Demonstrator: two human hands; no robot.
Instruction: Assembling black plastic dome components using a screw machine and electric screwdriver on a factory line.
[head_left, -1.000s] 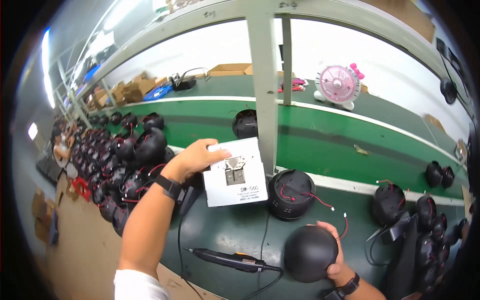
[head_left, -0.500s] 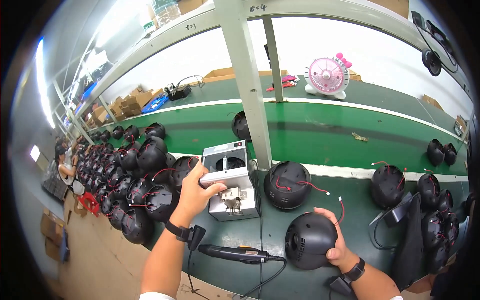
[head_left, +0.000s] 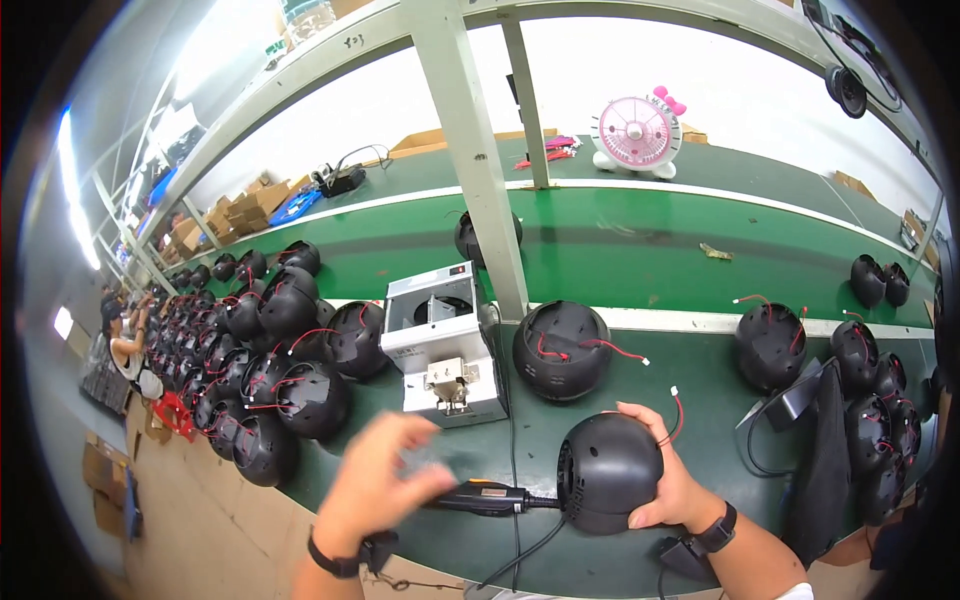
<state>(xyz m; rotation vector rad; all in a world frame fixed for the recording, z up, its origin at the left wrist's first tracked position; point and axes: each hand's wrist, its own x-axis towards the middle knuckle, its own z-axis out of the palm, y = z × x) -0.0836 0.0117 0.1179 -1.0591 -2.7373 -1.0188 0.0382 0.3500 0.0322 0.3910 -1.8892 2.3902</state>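
Note:
My right hand (head_left: pixel 672 478) grips a round black plastic housing (head_left: pixel 608 470) from its right side. A red wire with a white connector (head_left: pixel 677 400) sticks up behind that hand. My left hand (head_left: pixel 385 480), blurred by motion, hovers over the bench with thumb and fingers apart, and I see nothing in its grasp. Just right of it lies a black electric screwdriver (head_left: pixel 490 498), partly covered by the hand. Beyond stands a silver box-shaped machine (head_left: pixel 440 350) with a metal fixture on its front. Another black housing (head_left: pixel 562 352) sits beside the machine, its red wire lying out to the right.
Many black housings (head_left: pixel 312 400) crowd the left bench, several more (head_left: pixel 868 440) the right. A dark adapter (head_left: pixel 795 420) with a cable lies near the right group. A green belt (head_left: pixel 620 260) runs behind a grey post (head_left: pixel 465 150). A pink fan (head_left: pixel 637 132) stands farther back.
My left hand has left the silver machine and come down toward the screwdriver, its fingers spread. The housing in my right hand has shifted slightly left and up in the picture. The view has shifted a little.

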